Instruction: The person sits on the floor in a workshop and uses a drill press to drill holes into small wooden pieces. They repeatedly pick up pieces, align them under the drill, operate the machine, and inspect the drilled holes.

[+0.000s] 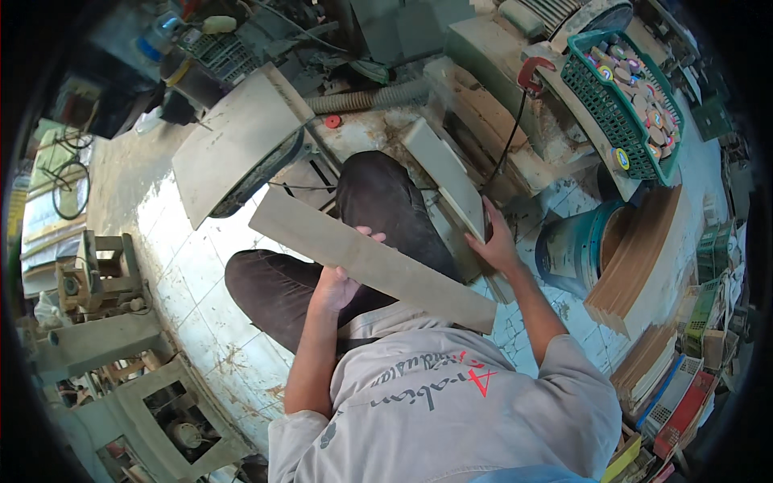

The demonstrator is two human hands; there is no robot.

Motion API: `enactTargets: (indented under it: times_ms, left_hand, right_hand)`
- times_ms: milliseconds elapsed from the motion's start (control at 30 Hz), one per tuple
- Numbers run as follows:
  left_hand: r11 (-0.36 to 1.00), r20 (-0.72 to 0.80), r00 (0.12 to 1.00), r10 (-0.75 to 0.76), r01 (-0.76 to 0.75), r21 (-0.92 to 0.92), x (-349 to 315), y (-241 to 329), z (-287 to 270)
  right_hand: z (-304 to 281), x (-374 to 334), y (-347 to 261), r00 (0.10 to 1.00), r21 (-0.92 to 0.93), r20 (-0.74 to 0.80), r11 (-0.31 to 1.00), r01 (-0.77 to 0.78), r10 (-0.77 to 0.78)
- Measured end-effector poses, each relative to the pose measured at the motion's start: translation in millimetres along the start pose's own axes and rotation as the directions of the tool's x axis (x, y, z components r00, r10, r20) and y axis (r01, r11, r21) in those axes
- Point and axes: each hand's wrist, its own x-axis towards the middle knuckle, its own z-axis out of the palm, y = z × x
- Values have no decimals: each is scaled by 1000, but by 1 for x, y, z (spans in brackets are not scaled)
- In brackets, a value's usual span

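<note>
A long flat wooden board [374,262] lies slantwise across my lap, its far end raised up to the left. My left hand [342,278] is closed round it near the middle, thumb on the near edge and fingertips showing past the far edge. Over on the right, my right hand [493,241] is wrapped about the near end of a long pale panel [444,165], beside the machine on the floor. A dark gap shows between its thumb and fingers, and part of the grip is hidden.
A grey flat-topped machine table [233,149] stands ahead on the left. A green basket [592,97] of round wooden pieces sits on a ledge at the right, above a blue bucket [568,249]. Stacked boards [640,258] lean beside it. A ribbed hose [366,98] runs behind.
</note>
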Motion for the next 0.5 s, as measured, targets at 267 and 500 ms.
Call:
enactTargets:
  times_ms: [267,500]
  left_hand:
    - [979,71,983,171,-178,100,-28,17,-7]
    - [991,-243,963,113,-93,93,-45,11,-12]
  right_hand:
    - [-7,30,-144,894,-176,301,902,394,-332]
    - [-2,61,-128,812,114,479,941,317,-332]
